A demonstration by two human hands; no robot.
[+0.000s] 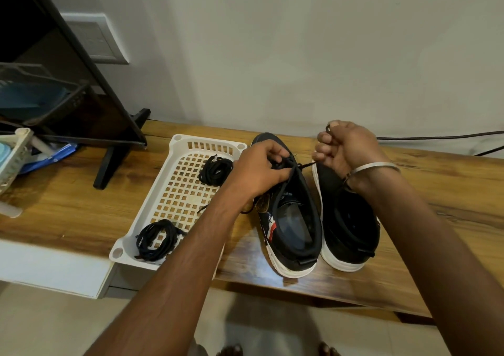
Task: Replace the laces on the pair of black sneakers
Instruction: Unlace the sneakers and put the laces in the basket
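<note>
Two black sneakers [294,219] stand side by side on the table [81,205]. The left hand [259,170] pinches the left sneaker's lace [306,165] at the eyelets; beyond, the right hand [346,145] is clenched on its free end. Left of both grips, lace bundles [215,170] lie in a white basket [174,148].

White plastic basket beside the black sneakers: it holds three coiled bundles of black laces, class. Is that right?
Not quite. The head view shows two coiled bundles of black laces in the white plastic basket, not three; it does sit beside the black sneakers.
</note>
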